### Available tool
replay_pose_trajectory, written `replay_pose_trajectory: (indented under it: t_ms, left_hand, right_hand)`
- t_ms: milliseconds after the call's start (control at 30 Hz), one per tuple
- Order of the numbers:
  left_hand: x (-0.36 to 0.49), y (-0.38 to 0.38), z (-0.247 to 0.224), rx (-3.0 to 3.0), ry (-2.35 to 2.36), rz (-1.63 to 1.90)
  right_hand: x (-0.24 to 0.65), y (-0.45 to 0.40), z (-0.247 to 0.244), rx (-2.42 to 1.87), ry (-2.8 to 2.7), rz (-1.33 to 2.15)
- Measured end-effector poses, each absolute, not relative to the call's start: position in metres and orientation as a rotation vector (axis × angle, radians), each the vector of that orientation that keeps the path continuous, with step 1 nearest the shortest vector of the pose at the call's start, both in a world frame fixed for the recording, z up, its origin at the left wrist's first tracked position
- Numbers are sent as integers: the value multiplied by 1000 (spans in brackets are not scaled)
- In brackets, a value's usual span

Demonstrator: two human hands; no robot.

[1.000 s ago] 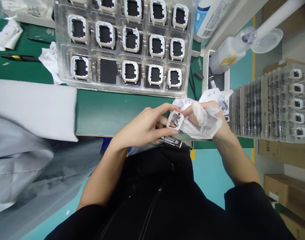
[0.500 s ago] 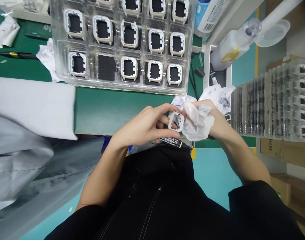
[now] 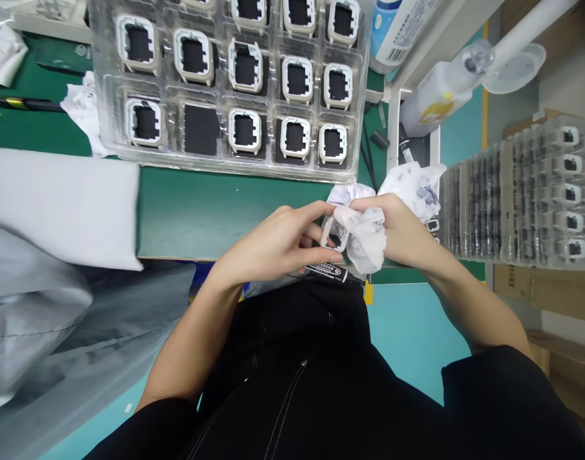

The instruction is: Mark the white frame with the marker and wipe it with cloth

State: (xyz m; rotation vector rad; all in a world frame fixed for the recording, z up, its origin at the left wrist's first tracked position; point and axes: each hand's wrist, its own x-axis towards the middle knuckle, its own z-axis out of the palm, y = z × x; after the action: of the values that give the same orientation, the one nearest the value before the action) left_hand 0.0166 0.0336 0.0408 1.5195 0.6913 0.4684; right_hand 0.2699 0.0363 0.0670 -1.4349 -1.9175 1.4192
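Observation:
Between the thumb and fingers of my left hand (image 3: 292,239) is a small white watch case frame (image 3: 327,237), gripped by its edges. My right hand (image 3: 400,227) is closed on a crumpled white wipe (image 3: 368,246), which lies against the frame and covers its upper right part. The right fingertips are largely hidden behind the wipe. Above both hands sits a clear plastic tray (image 3: 235,167) with similar white frames in its pockets; one front-row pocket (image 3: 201,130) shows only its black base. A black marker-like tube (image 3: 327,273) lies below my left hand.
Used wipes (image 3: 414,188) lie right of my hands. A white bottle (image 3: 433,96) stands in a bin at the right, beside stacked clear trays (image 3: 503,198). A white foam sheet (image 3: 62,204) covers the table's left front edge. A black pen (image 3: 27,103) lies farther back.
My right hand has brought the wipe left and onto the watch case frame, covering part of it. My left hand keeps its hold. The whole view has shifted slightly.

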Motion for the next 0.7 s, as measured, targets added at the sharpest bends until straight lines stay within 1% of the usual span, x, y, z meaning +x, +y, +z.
replay_pose_trajectory:
  t_ms: [133, 300, 400, 700]
  left_hand:
    - [16, 33, 41, 1573, 705, 483]
    - [15, 32, 40, 1569, 713, 482]
    - [14, 32, 41, 1549, 713, 475]
    - [13, 32, 45, 1492, 707, 430]
  right_hand:
    - [272, 37, 70, -1424, -1885, 1465]
    - [274, 37, 71, -1307, -1778, 1570]
    - [277, 36, 67, -1332, -1706, 1607]
    - [280, 27, 58, -1233, -1649, 1552]
